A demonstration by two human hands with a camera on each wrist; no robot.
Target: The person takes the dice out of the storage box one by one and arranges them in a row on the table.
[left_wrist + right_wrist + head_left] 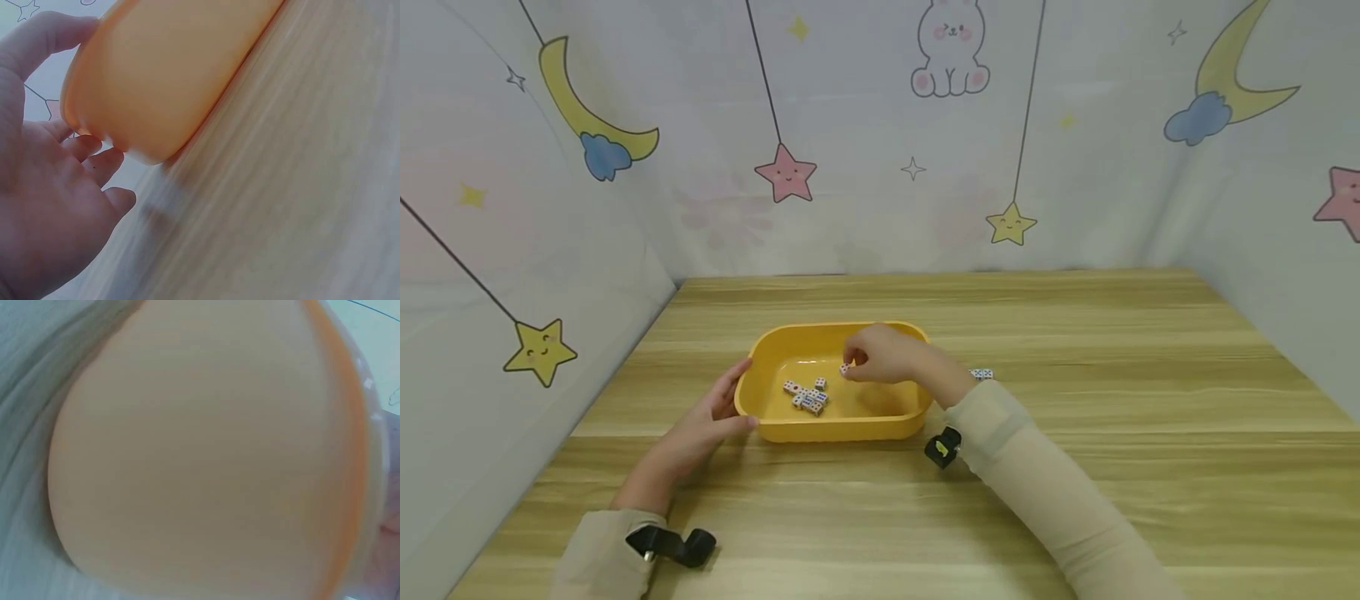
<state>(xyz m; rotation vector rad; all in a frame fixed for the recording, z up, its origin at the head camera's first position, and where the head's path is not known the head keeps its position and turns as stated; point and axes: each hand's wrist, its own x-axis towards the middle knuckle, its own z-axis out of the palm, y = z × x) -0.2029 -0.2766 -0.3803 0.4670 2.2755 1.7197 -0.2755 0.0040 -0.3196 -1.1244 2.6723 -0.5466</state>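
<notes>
A yellow plastic tub (842, 431) sits on the table. My left hand (703, 429) holds its left end, thumb at the front corner and fingers along the outer wall; the left wrist view shows fingertips against the tub (169, 75). Inside the tub my right hand (883, 354) pinches one white die (845, 369) between thumb and fingers, above the tub's floor. Several white dice with coloured pips (808, 400) lie clustered on the left of that floor. The tub's outer wall (200, 456) fills most of the right wrist view, with part of the right hand at its right edge.
A short row of white dice (983, 374) lies on the wooden table (1112, 433), right of the tub and partly behind my right forearm. A pale curtain (865, 217) printed with stars and moons encloses the back and sides. Black wrist mounts (943, 447) stick out from both cuffs.
</notes>
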